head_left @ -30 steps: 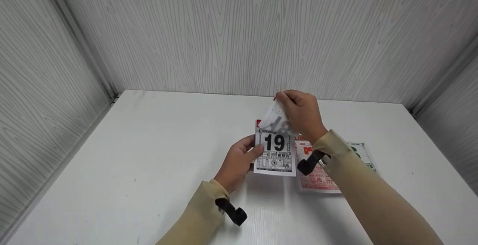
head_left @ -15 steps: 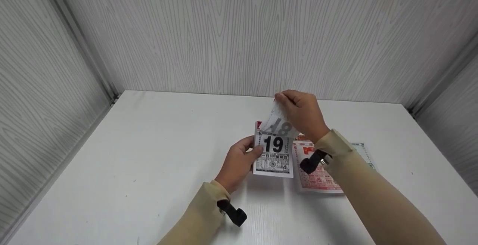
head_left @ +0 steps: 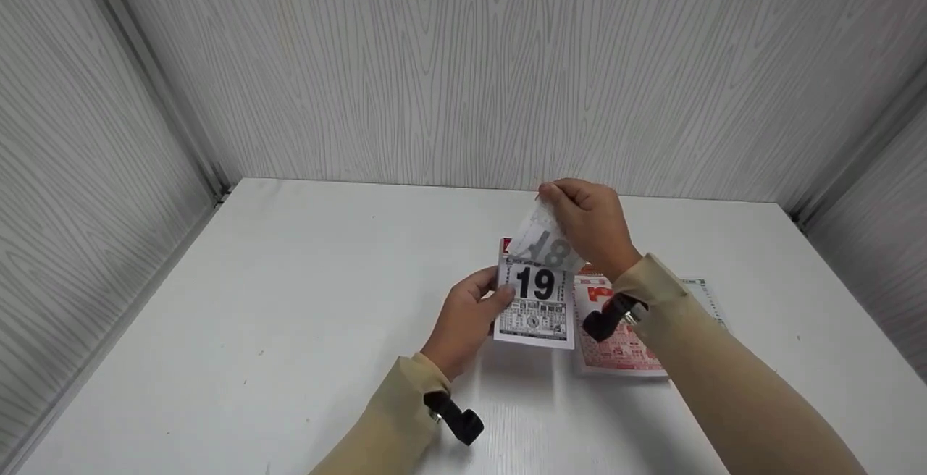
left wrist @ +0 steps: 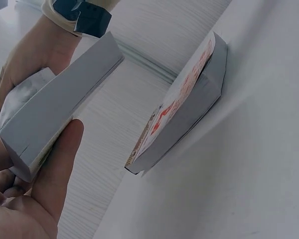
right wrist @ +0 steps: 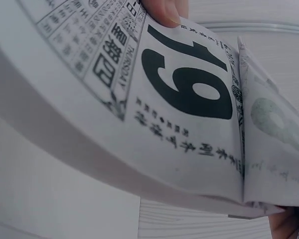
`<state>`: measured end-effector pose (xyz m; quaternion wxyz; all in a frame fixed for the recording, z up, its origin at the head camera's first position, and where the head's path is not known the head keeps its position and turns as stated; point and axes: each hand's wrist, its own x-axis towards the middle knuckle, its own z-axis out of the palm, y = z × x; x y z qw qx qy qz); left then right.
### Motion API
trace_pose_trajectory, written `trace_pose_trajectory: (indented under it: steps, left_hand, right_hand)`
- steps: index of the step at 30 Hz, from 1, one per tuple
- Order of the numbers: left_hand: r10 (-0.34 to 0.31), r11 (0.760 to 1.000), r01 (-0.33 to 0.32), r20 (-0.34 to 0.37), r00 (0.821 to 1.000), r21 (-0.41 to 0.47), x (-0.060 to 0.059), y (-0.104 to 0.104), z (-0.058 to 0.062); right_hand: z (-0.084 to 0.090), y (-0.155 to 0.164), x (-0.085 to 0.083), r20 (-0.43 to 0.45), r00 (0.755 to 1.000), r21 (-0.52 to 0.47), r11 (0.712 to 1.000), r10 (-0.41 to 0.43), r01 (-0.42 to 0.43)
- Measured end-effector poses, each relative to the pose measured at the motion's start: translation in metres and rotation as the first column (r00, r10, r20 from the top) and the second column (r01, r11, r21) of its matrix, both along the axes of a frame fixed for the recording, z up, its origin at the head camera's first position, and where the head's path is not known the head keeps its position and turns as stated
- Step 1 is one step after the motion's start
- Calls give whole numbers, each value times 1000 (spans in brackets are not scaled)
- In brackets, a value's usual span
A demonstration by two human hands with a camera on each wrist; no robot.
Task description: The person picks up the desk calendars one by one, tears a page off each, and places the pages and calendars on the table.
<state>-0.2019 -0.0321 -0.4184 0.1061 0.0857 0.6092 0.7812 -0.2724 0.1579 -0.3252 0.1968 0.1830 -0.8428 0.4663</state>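
Near the table's (head_left: 290,301) middle, the left hand (head_left: 463,319) gripped the tear-off calendar pad (head_left: 534,312). The right hand (head_left: 590,225) pinched the "18" sheet (head_left: 544,243), peeled back but not yet torn off. A second pad (head_left: 623,348) lay beside.

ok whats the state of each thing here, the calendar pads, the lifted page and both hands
calendar pad: tilted up off the table, top page showing 19
lifted page: number 18, folded up and back, attached at the top edge
second calendar pad: flat on the table, red print up, untouched
left hand: grips the held pad's left edge, thumb on its face
right hand: pinches the lifted page
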Motion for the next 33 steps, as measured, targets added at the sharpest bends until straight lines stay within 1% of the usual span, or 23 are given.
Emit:
trace_pose_trajectory:
  steps: [4,8,11,14,20,24,28,30,33]
  left_hand:
    - [14,999,-15,20,1000,48,0,0,0]
    - [19,997,-21,33,999,71,0,-1,1]
    - [11,997,-13,34,999,79,-1,0,1]
    - [9,996,-12,35,999,83,-1,0,1]
    - [26,997,-30,55,998,71,0,-1,2]
    - [22,996,-27,61,998,81,0,-2,3]
    - [26,996,-32,73,997,85,1,0,3]
    - [32,996,-39,80,996,79,1,0,2]
    - [28,996,-34,82,996,77,1,-2,1]
  right_hand:
    - [0,1,-1,-41,999,-40,999,-27,26]
    - [2,2,-1,-51,998,-69,997,-35,32]
    - [2,2,-1,-56,998,-65,997,-39,36]
    - [0,3,-2,-83,994,-64,996,-72,66]
    - [-5,5,-3,-140,983,-98,989,-121,108]
    - [-10,7,-2,-185,971,-112,985,-150,131]
    - [-13,10,-3,-211,952,-168,968,-222,188]
    - [-13,13,-4,-208,943,-205,954,-261,219]
    - [-13,19,-6,-186,937,-251,936,-296,246]
